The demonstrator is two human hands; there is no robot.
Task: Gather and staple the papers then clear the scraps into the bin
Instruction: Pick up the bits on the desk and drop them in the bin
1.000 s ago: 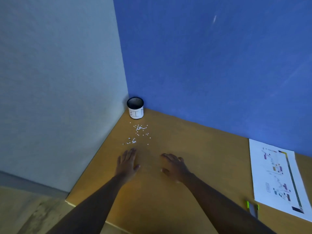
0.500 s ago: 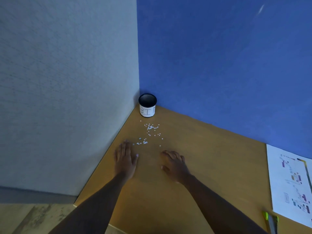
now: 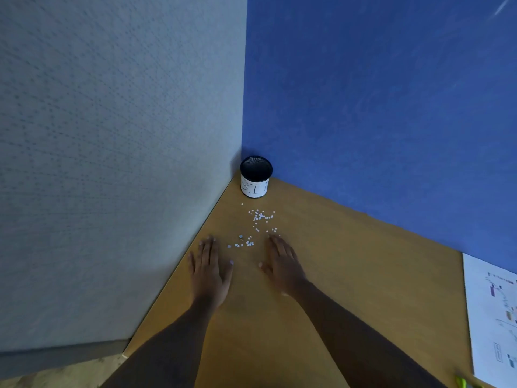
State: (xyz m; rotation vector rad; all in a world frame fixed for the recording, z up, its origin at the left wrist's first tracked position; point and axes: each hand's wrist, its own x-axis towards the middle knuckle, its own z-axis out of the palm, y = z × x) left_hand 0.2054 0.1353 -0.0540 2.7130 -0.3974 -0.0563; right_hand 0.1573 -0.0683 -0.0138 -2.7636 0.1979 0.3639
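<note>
Several small white paper scraps (image 3: 258, 225) lie scattered on the wooden desk (image 3: 349, 261), just in front of a small black mesh cup with a white label reading BIN (image 3: 255, 177) in the desk's far corner. My left hand (image 3: 209, 271) lies flat, palm down, fingers together, left of the nearest scraps. My right hand (image 3: 281, 264) rests palm down to their right, its fingertips touching the edge of the scatter. Neither hand holds anything. A printed white paper (image 3: 493, 317) lies at the right edge of the view.
A grey partition (image 3: 112, 163) runs along the desk's left side and a blue partition (image 3: 377, 107) along the back. A yellow-green stapler tip (image 3: 461, 383) shows at the bottom right, beside the paper. The floor (image 3: 56, 373) shows at the bottom left.
Both hands have slid forward toward the scraps and the bin. My right hand's fingers have flattened out. The view has shifted left, pushing the paper and stapler toward the right edge.
</note>
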